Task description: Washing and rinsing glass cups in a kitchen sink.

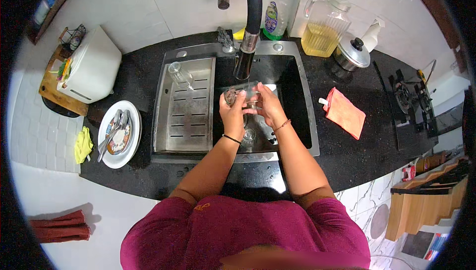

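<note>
Both my hands are on one clear drinking glass (241, 91), tipped on its side below the faucet spout (243, 65). My left hand (233, 114) grips the end at the left, and my right hand (269, 104) has its fingers around the other end. Beneath them is the dark sink basin (293, 117), with a round drain (248, 135) partly hidden by my left wrist. Another clear glass (180, 75) lies on the slotted steel drainer tray (191, 121) at the left side of the sink.
Left of the sink, stacked white plates (128, 155) hold a patterned dish and cutlery. An orange cloth (345, 112) lies on the right counter. Behind it stand a lidded pot (351, 56), a glass pitcher (323, 32) of yellow liquid and a dish-soap bottle (274, 15).
</note>
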{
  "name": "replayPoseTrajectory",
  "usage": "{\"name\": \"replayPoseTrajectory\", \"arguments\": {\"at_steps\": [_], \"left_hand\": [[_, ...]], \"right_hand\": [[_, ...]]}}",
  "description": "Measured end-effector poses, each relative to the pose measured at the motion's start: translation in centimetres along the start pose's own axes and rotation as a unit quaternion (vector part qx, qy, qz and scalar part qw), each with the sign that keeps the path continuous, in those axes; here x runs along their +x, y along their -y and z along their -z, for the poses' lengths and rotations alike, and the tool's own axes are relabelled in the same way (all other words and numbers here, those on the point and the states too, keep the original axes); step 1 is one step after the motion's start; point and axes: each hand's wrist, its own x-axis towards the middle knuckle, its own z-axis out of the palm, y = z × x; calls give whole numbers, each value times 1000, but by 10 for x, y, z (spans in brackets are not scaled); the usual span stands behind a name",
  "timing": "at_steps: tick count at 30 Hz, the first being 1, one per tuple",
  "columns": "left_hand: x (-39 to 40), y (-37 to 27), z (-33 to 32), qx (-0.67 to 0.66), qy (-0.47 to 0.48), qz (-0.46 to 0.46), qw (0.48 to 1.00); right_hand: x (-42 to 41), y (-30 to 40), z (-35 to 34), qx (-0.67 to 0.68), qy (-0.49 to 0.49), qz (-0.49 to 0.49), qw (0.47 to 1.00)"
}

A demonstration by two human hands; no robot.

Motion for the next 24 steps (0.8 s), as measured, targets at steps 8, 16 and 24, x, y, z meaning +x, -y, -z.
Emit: {"name": "replayPoseTrajectory", "arguments": {"at_steps": [8, 16, 24], "left_hand": [[6, -15, 13, 55, -8, -28, 998], [36, -64, 50, 232, 89, -194, 949], [104, -104, 88, 434, -61, -238, 867]], "right_hand": [[14, -6, 12, -142, -93, 117, 979], [9, 0, 9, -20, -100, 101, 990], [6, 3, 8, 18, -90, 82, 992]]}}
